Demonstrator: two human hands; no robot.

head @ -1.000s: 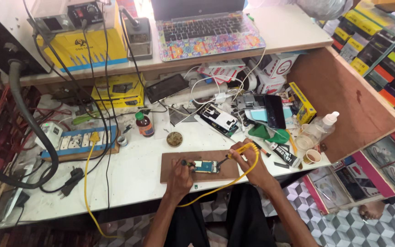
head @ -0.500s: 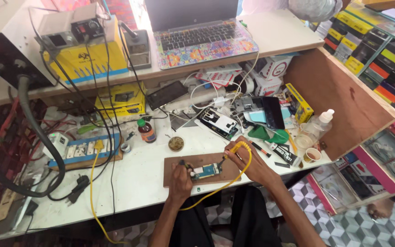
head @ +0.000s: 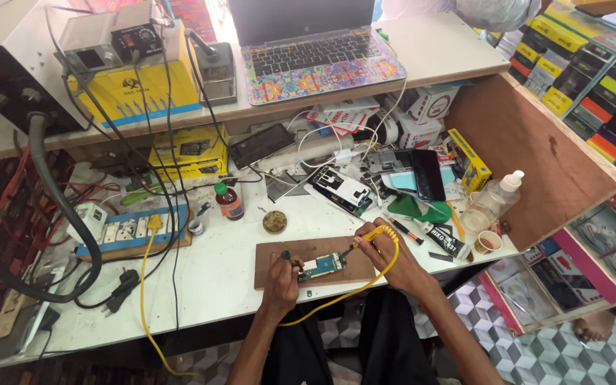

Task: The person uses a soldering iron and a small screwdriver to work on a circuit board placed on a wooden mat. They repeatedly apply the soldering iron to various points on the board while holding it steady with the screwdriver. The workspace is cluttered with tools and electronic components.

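I see a crowded white tabletop (head: 208, 278). Behind the work, a small brown glass bottle with a green cap (head: 229, 202), a round tin of brass wool (head: 274, 222), an opened phone with its back off (head: 340, 189) and a dark phone lying face down (head: 428, 175) crowd the reach. To the right stand a clear plastic squeeze bottle with a white cap (head: 491, 203) and a small paper cup (head: 488, 242); a black tube (head: 442, 238) lies beside them. A blue and white power strip (head: 126, 232) sits left.

A yellow cardboard box (head: 187, 151) lies under the shelf, a narrow yellow carton (head: 469, 159) at right, white boxes (head: 429, 105) behind.

The small blue-green circuit board (head: 322, 266) lies on a flat brown wooden board (head: 315, 260) at the near edge, long axis left to right. My left hand (head: 281, 274) pinches a thin tool at the board's left end. My right hand (head: 386, 253) closes its grip on a yellow-corded soldering iron (head: 372, 235), tip pointing left and down towards the board.
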